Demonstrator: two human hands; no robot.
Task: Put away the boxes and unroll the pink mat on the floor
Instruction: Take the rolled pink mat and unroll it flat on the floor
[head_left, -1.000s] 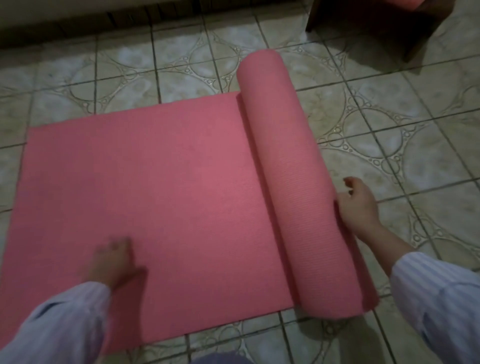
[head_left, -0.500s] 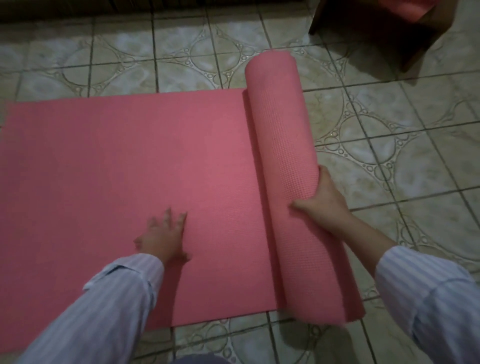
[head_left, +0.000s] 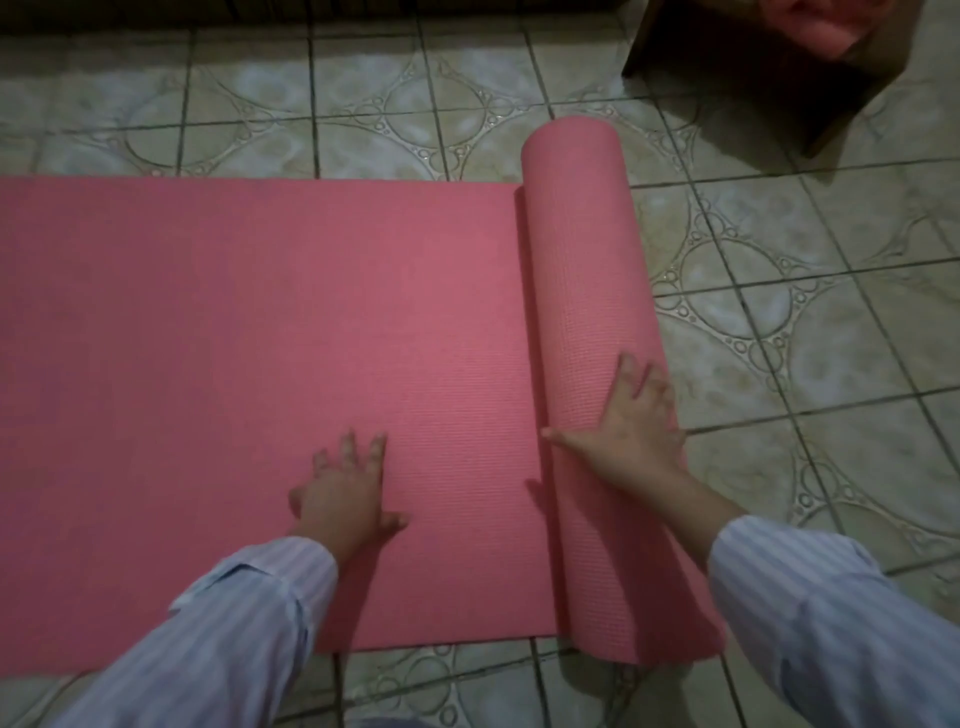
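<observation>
Bare patterned ceramic floor tiles (head_left: 810, 322) lie open right of the rolled pink foam mat (head_left: 587, 291). A dark brown wooden box (head_left: 810, 88) stands at upper right, apart from the roll's far end.

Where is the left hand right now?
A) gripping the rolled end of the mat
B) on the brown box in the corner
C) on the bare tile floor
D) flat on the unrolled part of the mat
D: the left hand lies palm down with fingers spread on the flat stretch of the pink mat, while the right hand rests on the roll.
</observation>
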